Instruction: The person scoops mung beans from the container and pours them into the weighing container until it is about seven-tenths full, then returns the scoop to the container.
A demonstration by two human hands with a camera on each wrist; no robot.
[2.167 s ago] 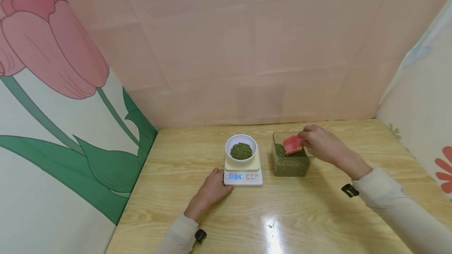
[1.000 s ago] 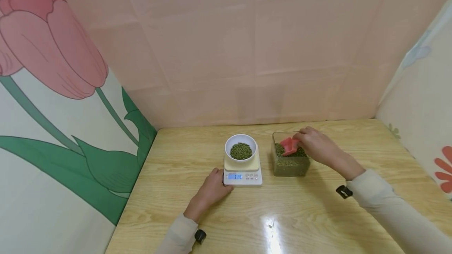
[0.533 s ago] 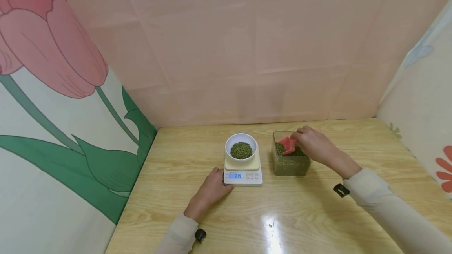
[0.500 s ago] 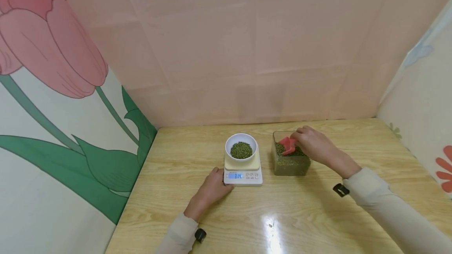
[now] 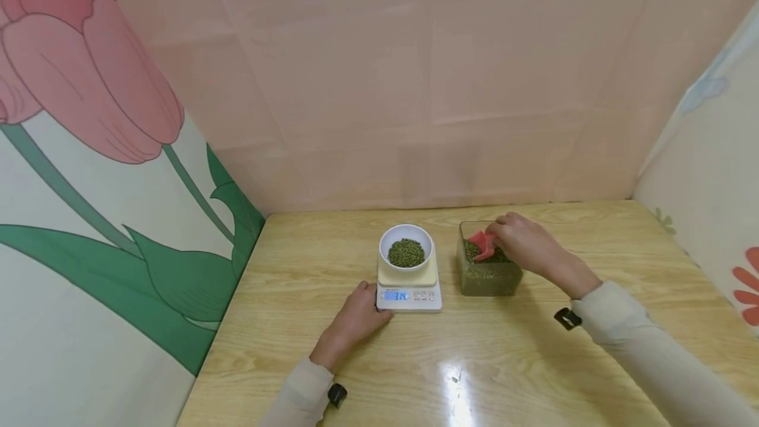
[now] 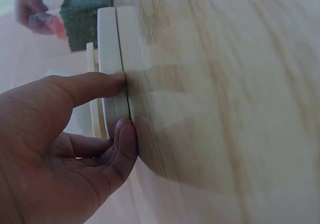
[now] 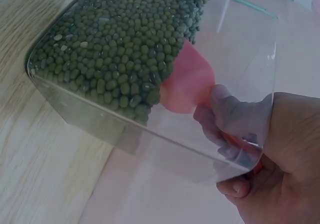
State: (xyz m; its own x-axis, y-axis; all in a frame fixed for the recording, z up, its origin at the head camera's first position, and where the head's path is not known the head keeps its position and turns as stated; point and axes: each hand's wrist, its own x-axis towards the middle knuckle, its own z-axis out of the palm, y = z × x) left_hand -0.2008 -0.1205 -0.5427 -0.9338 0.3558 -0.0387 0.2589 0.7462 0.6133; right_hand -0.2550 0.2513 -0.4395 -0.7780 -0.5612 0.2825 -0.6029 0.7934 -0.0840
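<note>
A white kitchen scale [image 5: 409,306] with a lit display reading 314 bears a white bowl [image 5: 386,240] of mung beans [image 5: 406,254]. At its front left corner my left hand [image 5: 354,318] holds it, thumb on the front edge and fingers curled at the side; the left wrist view shows thumb and fingers against the scale's edge. My right hand [image 5: 529,246] grips the handle of a red scoop [image 5: 481,244] inside a clear square container [image 5: 489,287]. In the right wrist view the scoop's tip [image 7: 187,81] dips into the container's mung beans [image 7: 115,49], hidden where it enters.
Scale and container stand side by side on a wood-grain table [image 5: 296,269], a narrow gap between them. A pink sheet [image 5: 415,117] covers the wall behind. Painted walls flank the table on both sides.
My right hand has moved a little left and inward with the scoop, which sits more tilted over the beans. My left hand, the scale and its reading stay the same.
</note>
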